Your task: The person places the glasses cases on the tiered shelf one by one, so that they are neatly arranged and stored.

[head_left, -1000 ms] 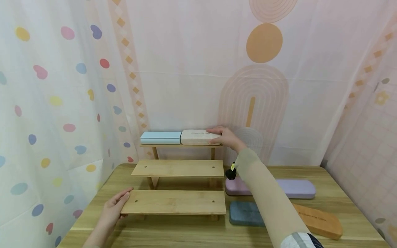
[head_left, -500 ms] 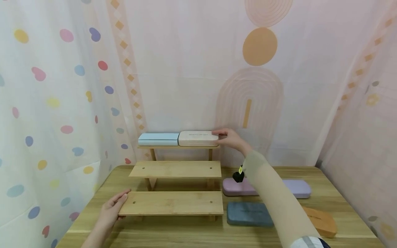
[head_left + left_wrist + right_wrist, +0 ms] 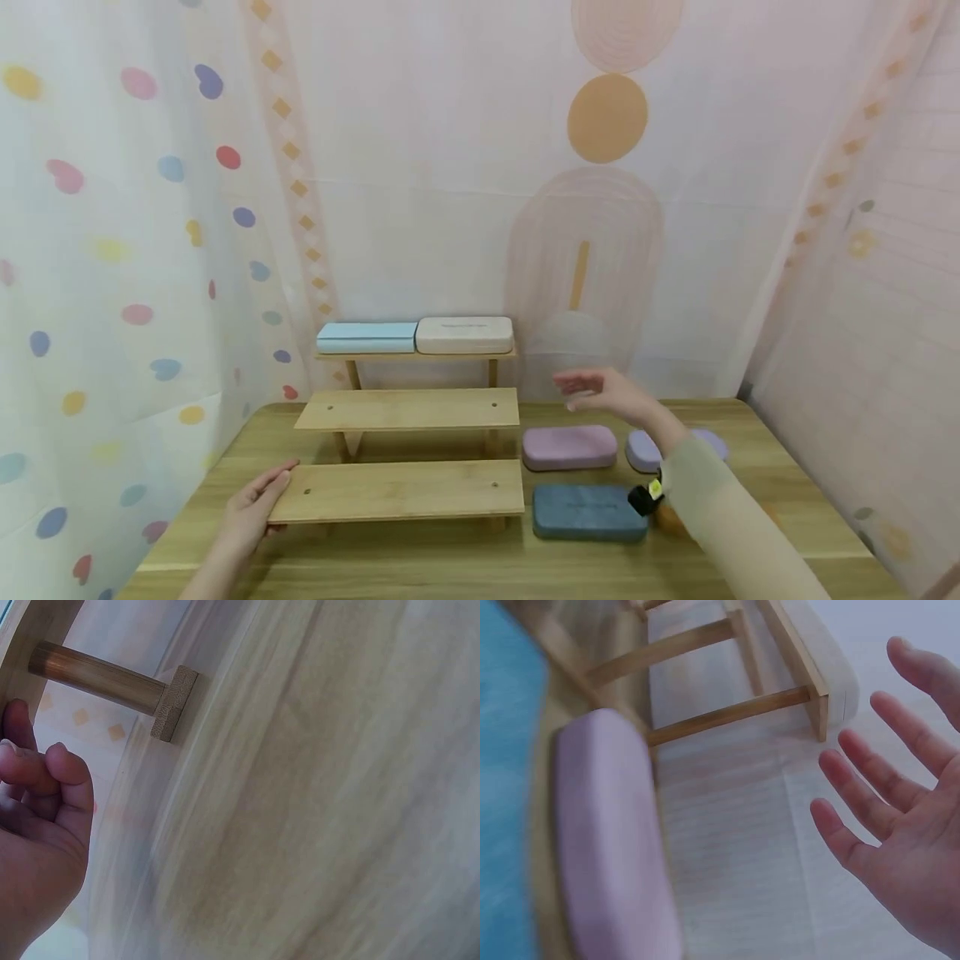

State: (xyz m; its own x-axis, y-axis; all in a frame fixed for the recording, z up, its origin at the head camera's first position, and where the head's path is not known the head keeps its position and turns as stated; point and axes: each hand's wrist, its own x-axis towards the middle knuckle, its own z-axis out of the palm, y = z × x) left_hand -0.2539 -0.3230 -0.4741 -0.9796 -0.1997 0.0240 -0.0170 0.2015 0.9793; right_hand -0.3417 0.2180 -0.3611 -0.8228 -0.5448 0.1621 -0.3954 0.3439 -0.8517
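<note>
My left hand [image 3: 251,510] grips the left end of the bottom step of a three-tier wooden display rack [image 3: 405,490], thumb on top. In the left wrist view its fingers [image 3: 69,787] curl at the board's edge. My right hand [image 3: 611,393] is in the air right of the rack, holding nothing, above a pink-purple glasses case [image 3: 570,447]. Its fingers [image 3: 862,787] are spread in the right wrist view. On the top step, a light blue case [image 3: 366,337] and a white glasses case [image 3: 465,335] lie end to end.
A dark blue glasses case [image 3: 588,512] lies right of the bottom step. My right forearm partly covers a lavender case [image 3: 643,450] and an orange case [image 3: 670,521]. Patterned curtains [image 3: 450,167] hang behind the wooden table [image 3: 375,567].
My right hand has let go of the white case and moved down and right. The white case stays on the top step. My left hand keeps its hold on the rack.
</note>
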